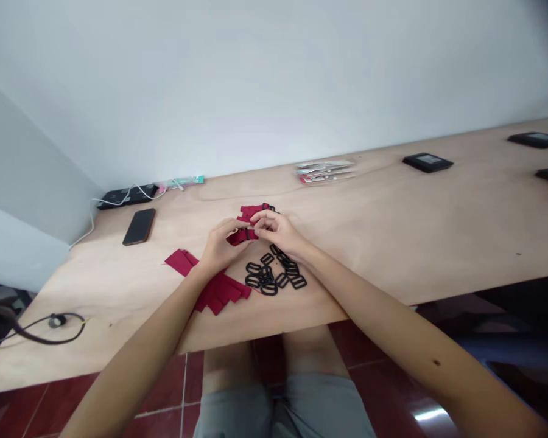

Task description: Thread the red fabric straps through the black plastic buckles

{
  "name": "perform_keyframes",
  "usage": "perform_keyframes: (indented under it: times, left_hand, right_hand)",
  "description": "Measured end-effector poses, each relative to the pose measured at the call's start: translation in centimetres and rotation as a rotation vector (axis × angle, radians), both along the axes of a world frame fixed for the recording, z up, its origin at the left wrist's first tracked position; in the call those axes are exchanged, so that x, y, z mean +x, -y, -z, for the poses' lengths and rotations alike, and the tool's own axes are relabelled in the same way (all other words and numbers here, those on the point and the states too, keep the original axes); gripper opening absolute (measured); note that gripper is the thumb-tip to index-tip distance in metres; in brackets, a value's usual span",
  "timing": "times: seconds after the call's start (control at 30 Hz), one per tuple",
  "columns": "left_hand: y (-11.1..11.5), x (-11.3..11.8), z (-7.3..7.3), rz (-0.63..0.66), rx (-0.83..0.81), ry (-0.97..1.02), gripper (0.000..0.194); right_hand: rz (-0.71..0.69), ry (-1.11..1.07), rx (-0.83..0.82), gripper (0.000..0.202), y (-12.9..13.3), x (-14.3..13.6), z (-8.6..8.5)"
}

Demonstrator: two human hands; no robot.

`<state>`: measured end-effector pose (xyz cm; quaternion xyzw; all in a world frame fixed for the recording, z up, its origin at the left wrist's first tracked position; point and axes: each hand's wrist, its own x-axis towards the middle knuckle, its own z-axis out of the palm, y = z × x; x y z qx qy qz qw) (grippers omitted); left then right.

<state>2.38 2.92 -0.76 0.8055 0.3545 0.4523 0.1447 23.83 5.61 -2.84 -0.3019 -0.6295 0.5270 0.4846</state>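
My left hand (226, 243) and my right hand (276, 231) meet over the middle of the table. Between them is a dark red fabric strap (238, 237) with a small black piece on it, pinched by the fingers of both hands. Just beyond lie more red straps (249, 213) with black buckles, partly hidden by my right hand. A pile of black plastic slide buckles (267, 277) rests on the near side, below my hands. Flat red fabric strips (221, 292) are fanned out by my left forearm, which covers part of them.
A smartphone (139, 227) lies on the wooden table (369, 243) at the left. Behind it are a black box (119, 197), a white cable and a small teal packet (192, 180). Plastic packets (324, 171) sit near the wall, and black devices (428, 162) at the right.
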Motion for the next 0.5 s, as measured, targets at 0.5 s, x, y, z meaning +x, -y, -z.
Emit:
perform_keyframes:
  times: [0.5]
  left_hand:
    - [0.6, 0.3, -1.0, -0.056, 0.089, 0.058, 0.048]
  right_hand:
    - [-0.113, -0.252, -0.285, 0.038, 1.0, -0.1, -1.7]
